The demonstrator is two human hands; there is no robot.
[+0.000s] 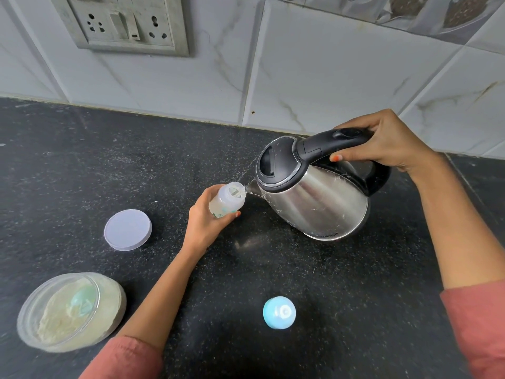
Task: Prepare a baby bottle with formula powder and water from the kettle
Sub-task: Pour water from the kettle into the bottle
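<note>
The right hand (382, 143) grips the kettle (311, 198), tipped left, spout touching the bottle (228, 199) mouth (bottle leaning right), which the left hand (207, 222) clasps.

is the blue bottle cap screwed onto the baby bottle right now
No, the blue bottle cap lies by itself on the counter, while the baby bottle is open at the top.

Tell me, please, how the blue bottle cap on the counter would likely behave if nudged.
The blue bottle cap looks small, so probably light and easily slid. It sits flat on the dark counter, so tipping seems unlikely. Its round shape suggests it could roll if upended.
</note>
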